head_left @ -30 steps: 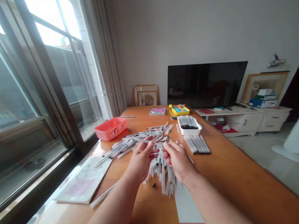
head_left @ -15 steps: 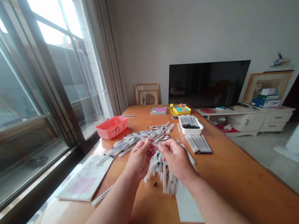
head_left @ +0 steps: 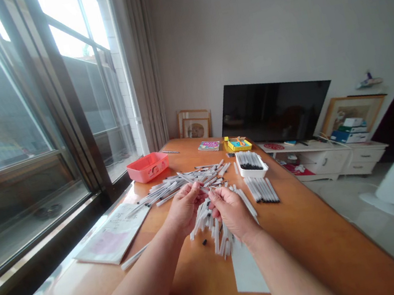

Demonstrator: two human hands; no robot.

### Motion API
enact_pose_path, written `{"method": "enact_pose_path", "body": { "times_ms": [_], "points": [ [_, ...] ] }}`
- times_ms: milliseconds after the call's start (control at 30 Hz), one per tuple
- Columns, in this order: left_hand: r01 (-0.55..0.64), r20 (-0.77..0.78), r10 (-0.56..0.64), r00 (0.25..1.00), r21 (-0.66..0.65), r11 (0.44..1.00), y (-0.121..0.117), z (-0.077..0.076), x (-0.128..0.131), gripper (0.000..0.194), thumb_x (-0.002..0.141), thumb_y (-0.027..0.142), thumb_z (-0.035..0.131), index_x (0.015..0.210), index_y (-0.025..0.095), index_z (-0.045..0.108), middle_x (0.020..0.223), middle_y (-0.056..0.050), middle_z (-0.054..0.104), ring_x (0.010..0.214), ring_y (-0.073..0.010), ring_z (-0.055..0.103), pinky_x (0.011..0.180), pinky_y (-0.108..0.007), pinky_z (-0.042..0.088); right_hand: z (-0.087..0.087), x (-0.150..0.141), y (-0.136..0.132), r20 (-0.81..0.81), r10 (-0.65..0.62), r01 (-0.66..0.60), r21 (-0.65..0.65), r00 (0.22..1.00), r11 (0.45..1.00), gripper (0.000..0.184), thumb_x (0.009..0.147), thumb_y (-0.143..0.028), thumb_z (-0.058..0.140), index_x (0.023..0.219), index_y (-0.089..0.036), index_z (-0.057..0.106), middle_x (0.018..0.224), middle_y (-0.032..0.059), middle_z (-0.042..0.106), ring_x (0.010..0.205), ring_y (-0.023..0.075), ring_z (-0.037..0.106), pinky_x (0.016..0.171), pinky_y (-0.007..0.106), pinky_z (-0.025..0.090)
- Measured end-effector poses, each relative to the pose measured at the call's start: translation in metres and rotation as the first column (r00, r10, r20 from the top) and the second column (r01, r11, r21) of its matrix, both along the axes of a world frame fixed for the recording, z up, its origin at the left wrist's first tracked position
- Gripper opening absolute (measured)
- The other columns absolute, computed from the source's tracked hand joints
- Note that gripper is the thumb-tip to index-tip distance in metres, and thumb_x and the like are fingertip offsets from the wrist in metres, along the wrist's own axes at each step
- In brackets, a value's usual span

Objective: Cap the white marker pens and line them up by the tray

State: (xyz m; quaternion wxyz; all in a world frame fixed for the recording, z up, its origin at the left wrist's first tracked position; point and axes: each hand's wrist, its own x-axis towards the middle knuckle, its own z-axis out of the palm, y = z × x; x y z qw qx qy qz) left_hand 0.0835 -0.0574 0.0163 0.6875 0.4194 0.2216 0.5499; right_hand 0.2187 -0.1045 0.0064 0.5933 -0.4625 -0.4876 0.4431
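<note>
Over the middle of the table, my left hand (head_left: 187,209) pinches a slim translucent pen (head_left: 184,177) between thumb and fingers, one end pointing away to the upper left. My right hand (head_left: 233,211) is closed on the near end of the same pen, its fingertips almost meeting the left ones. Behind the hands spreads a heap of pale pens (head_left: 164,190) with dark tips. Below them lies a pile of clear white pen tubes (head_left: 218,240), partly covered by my hands. A small black cap (head_left: 204,242) rests beside that pile.
A white basket (head_left: 260,173) of black-ended pens stands at right, with a row of pens (head_left: 261,190) before it. A red plastic box (head_left: 149,168) sits back left. A booklet (head_left: 114,238) lies left, white paper (head_left: 249,270) in front, a yellow box (head_left: 239,145) at the far end.
Both hands stay nearly in place, still on the pen. The pen's far end has shifted slightly, and the right fingers have curled in a little.
</note>
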Motion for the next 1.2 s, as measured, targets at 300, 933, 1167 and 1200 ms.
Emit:
{"method": "enact_pose_path", "body": {
  "times_ms": [300,933,1167,1200],
  "points": [
    [-0.016,-0.027,0.016,1.0,0.007,1.0,0.0042,-0.0038,-0.0013,0.033,0.079,0.042,0.083,0.089,0.015,0.068,0.078,-0.002,0.067,0.072,-0.0133,0.062,0.075,-0.027,0.049,0.001,-0.0018,-0.0011,-0.078,0.046,-0.046,0.001,0.996,0.999,0.042,0.082,-0.059,0.074,0.081,-0.019,0.059,0.067,-0.0028,0.062,0.051,0.008,0.048,0.048,0.02,0.035],
    [-0.06,-0.055,0.062,0.997,0.022,0.998,0.0088,-0.0028,-0.0067,0.032,0.081,0.043,0.081,0.088,0.015,0.067,0.077,-0.002,0.067,0.072,-0.0136,0.061,0.075,-0.028,0.047,-0.0003,-0.0016,-0.0003,-0.051,0.044,-0.047,-0.054,0.998,0.997,0.046,0.086,-0.064,0.066,0.081,-0.019,0.062,0.068,0.0009,0.066,0.049,0.0105,0.051,0.046,0.022,0.034],
    [-0.027,-0.048,0.027,0.998,0.004,1.0,0.0073,-0.0017,-0.0065,0.032,0.08,0.042,0.082,0.087,0.016,0.066,0.078,-0.003,0.067,0.073,-0.0144,0.062,0.074,-0.029,0.048,0.0001,-0.0047,0.0005,-0.143,0.056,-0.072,-0.112,0.988,0.991,0.05,0.088,-0.068,0.06,0.086,-0.018,0.063,0.072,0.0038,0.067,0.048,0.0109,0.052,0.043,0.022,0.03],
    [-0.024,-0.053,0.024,0.998,0.002,1.0,0.0069,-0.0017,-0.0061,0.032,0.08,0.042,0.083,0.087,0.015,0.066,0.078,-0.003,0.067,0.072,-0.0143,0.062,0.073,-0.028,0.048,-0.0002,-0.0053,0.0006,-0.146,0.065,-0.082,-0.109,0.987,0.991,0.049,0.088,-0.066,0.061,0.085,-0.017,0.063,0.071,0.0036,0.067,0.049,0.0109,0.051,0.043,0.022,0.03]
  ]
}}
